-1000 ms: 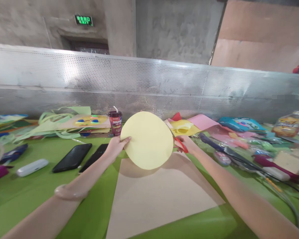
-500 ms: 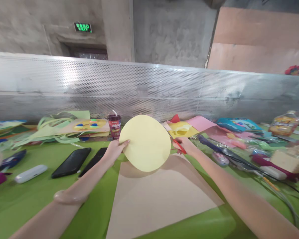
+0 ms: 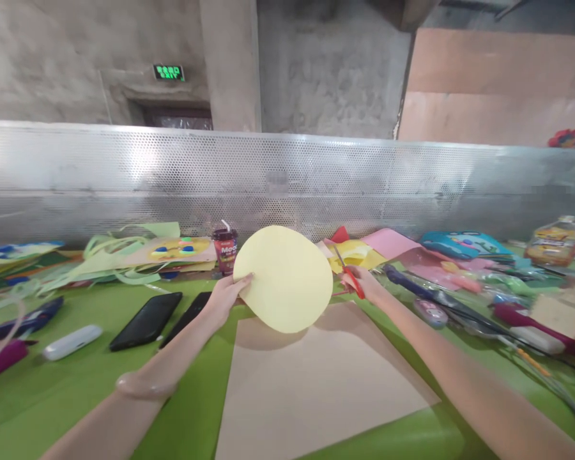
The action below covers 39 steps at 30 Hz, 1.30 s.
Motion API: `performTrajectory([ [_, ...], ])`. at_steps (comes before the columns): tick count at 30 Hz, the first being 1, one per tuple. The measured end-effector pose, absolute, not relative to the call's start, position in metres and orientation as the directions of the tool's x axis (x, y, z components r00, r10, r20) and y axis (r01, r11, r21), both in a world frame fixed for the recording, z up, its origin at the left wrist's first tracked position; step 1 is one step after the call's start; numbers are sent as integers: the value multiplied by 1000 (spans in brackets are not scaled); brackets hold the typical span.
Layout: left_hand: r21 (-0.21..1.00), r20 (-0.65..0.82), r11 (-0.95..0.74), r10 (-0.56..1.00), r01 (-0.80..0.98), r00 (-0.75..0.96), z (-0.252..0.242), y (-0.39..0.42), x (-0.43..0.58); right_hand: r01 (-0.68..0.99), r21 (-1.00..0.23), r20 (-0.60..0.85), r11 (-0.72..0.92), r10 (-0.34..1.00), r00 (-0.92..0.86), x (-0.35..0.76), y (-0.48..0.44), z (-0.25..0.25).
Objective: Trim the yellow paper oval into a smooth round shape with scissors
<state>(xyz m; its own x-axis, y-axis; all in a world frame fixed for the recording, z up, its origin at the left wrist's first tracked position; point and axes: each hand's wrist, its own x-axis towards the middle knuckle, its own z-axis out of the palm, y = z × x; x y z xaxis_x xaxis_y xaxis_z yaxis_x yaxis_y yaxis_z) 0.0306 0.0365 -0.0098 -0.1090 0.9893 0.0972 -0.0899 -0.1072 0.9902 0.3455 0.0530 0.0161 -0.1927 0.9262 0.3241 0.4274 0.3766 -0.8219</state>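
Note:
My left hand [image 3: 229,292] pinches the left edge of a pale yellow paper disc [image 3: 285,278] and holds it upright above a tan sheet [image 3: 316,377] lying on the green table [image 3: 67,383]. My right hand [image 3: 367,285] grips red-handled scissors [image 3: 349,275] just off the disc's right edge. The blades point up and away from the disc, slightly apart from it. A pale bracelet [image 3: 144,385] sits on my left wrist.
Two black phones [image 3: 146,321] and a white case [image 3: 73,342] lie to the left. A dark red cup [image 3: 225,250] stands behind the disc. Coloured paper scraps [image 3: 138,252], packets and cables [image 3: 460,300] crowd the back and right. A perforated metal panel [image 3: 287,182] walls off the far edge.
The scissors have drawn slightly away from the disc's right edge with blades lifted. The view has tilted a little; the disc stays in my left hand.

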Motion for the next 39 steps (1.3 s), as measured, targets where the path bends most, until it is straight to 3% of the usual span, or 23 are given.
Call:
performTrajectory([
  [5, 995, 81, -74, 990, -60, 119, -8, 27, 35, 420, -846, 277, 329, 944, -181, 345, 53, 14],
  [8, 994, 106, -107, 981, -2, 164, -7, 24, 36, 459, -838, 217, 295, 952, -216, 348, 57, 10],
  [14, 977, 192, -201, 975, 67, 113, -5, 24, 36, 477, -826, 193, 301, 945, -263, 343, 57, 5],
  [22, 995, 98, -97, 986, -10, 137, 1, 18, 40, 473, -839, 153, 270, 950, -271, 341, 54, 5],
  [39, 988, 153, -148, 981, -51, 118, -1, 18, 39, 461, -840, 111, 286, 923, -369, 335, 46, 12],
])
